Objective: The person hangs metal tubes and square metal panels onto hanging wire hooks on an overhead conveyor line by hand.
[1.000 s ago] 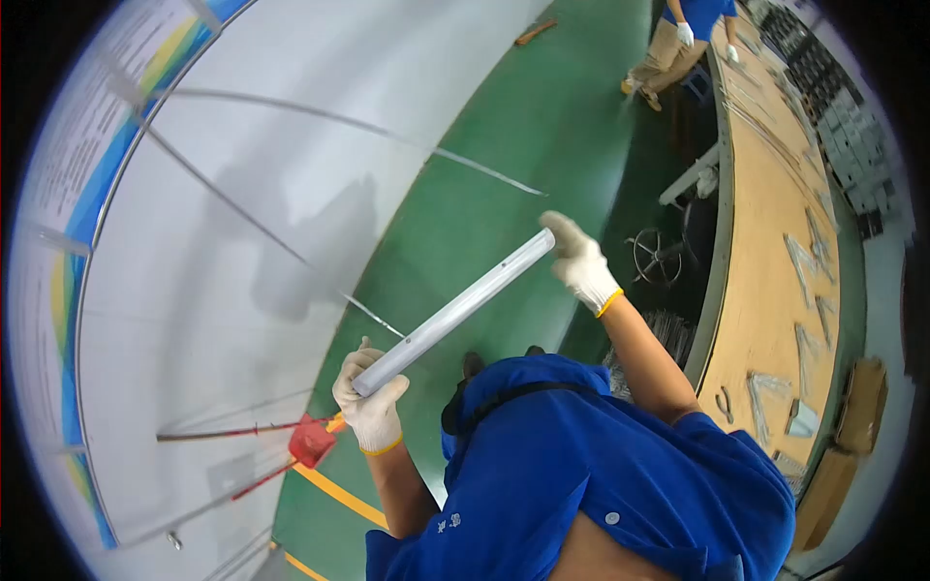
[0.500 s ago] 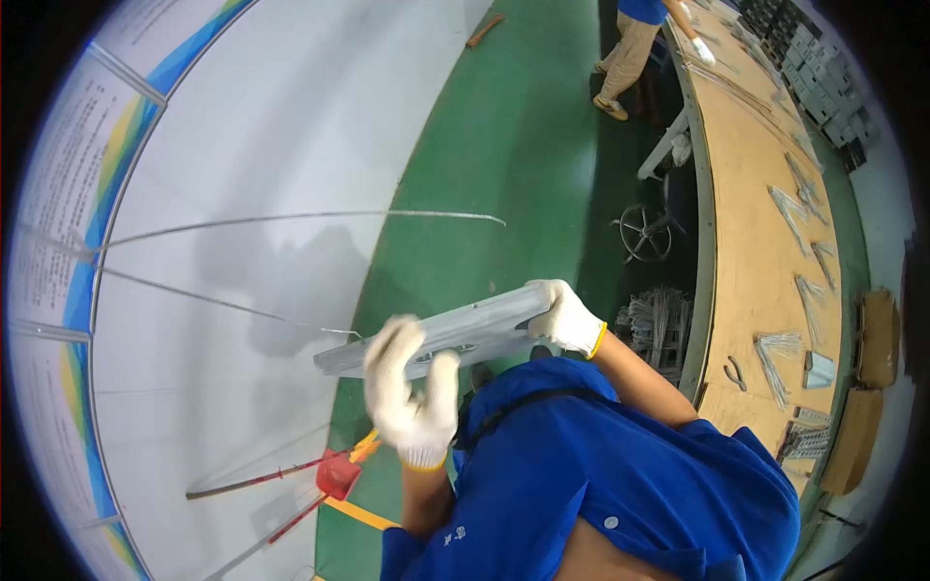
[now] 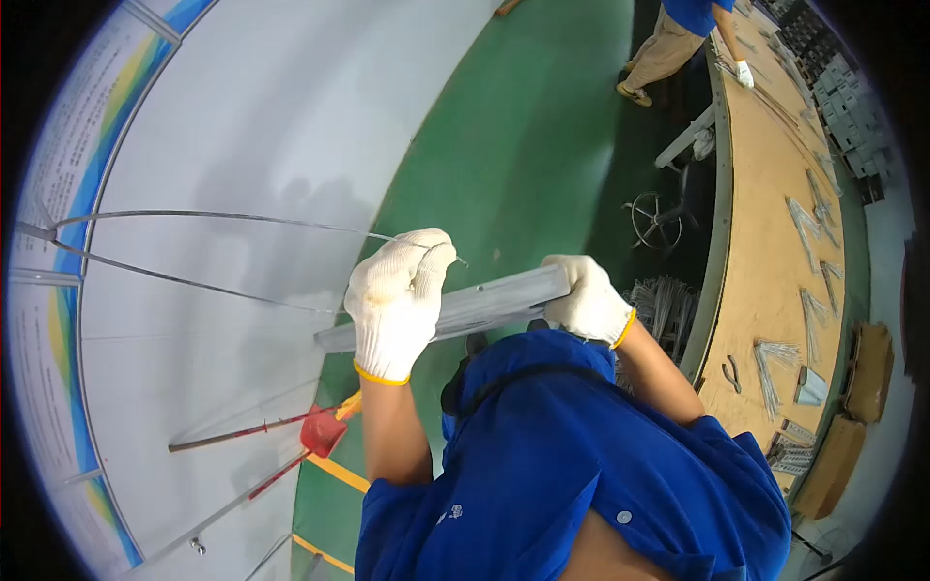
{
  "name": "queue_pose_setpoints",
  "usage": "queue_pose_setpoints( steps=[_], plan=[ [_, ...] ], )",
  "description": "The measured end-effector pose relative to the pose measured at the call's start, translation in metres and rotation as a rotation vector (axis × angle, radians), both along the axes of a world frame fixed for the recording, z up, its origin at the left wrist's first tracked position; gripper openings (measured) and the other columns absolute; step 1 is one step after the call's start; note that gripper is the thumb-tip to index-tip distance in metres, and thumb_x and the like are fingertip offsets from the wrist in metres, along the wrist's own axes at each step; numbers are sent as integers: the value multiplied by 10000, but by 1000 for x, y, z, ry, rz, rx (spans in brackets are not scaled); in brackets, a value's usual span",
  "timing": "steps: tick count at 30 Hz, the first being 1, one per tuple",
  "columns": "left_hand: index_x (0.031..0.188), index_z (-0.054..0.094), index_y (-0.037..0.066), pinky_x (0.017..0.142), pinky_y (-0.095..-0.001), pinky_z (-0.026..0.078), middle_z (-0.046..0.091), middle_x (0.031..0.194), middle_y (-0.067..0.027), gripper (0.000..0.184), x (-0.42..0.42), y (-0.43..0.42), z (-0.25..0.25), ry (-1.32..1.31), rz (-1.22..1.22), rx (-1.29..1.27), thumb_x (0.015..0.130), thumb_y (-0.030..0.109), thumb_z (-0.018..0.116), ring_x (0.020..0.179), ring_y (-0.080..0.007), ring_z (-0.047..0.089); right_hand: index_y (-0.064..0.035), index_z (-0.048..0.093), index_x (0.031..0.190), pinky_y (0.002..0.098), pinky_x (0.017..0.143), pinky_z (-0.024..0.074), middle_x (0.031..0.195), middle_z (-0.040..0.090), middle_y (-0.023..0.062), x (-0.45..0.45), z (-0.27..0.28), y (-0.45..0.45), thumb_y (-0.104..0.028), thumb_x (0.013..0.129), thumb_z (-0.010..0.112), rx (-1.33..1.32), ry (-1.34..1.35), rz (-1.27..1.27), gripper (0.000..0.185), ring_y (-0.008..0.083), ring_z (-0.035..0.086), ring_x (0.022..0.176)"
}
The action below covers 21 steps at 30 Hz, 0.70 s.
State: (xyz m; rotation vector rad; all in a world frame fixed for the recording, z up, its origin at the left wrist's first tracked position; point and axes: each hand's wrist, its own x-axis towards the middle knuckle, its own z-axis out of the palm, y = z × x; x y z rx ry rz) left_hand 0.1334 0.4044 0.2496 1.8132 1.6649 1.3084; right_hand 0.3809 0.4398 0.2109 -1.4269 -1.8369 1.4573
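Note:
My right hand (image 3: 586,300), in a white knit glove with a yellow cuff, grips the right end of a long grey metal piece (image 3: 494,302) with flat sides. The piece extends left behind my other hand, which hides its middle. My left hand (image 3: 397,300), gloved alike, is raised with its fingers closed around the upper of two thin metal wires (image 3: 242,217). That wire's tip pokes out just past my knuckles. Lower down, the second wire (image 3: 194,287) runs to a free end near my left wrist. Both wires spring from one point at the far left.
A long wooden table (image 3: 765,232) on the right bears bundles of metal rods (image 3: 770,378), pliers (image 3: 731,374) and a light blue piece (image 3: 811,386). A co-worker (image 3: 673,44) stands at its far end. A red dustpan (image 3: 323,432) lies by the white wall (image 3: 262,368).
My left hand has risen from in front of the metal piece and closed on the upper wire, whose end hung free before. The right hand keeps its grip. The view has shifted a little.

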Motion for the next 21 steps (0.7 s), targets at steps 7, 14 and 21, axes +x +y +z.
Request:
queue_pose_setpoints(
  steps=[7,14,21],
  plan=[
    [891,758,71,665,-313,550,754,935,-76,67,-8,-21,2,-11,22,-34,854,126,749,720,-237,698,-4,596,804,342,648,498,670,557,103,-8,9,4,-51,594,677,155,-47,88,230,188,562,652],
    [889,712,-21,674,-287,523,744,906,-110,81,-3,-29,6,-54,48,-35,886,57,689,715,-183,662,-3,578,795,345,644,493,662,548,97,-14,12,2,-46,590,674,118,-46,105,230,175,552,652],
    [859,701,-35,675,-290,514,731,875,-114,82,-1,-32,1,-165,37,-39,878,41,677,716,-184,656,2,592,815,331,670,506,684,585,86,-16,7,-4,-32,598,672,61,-56,85,234,154,580,689]
  ],
)
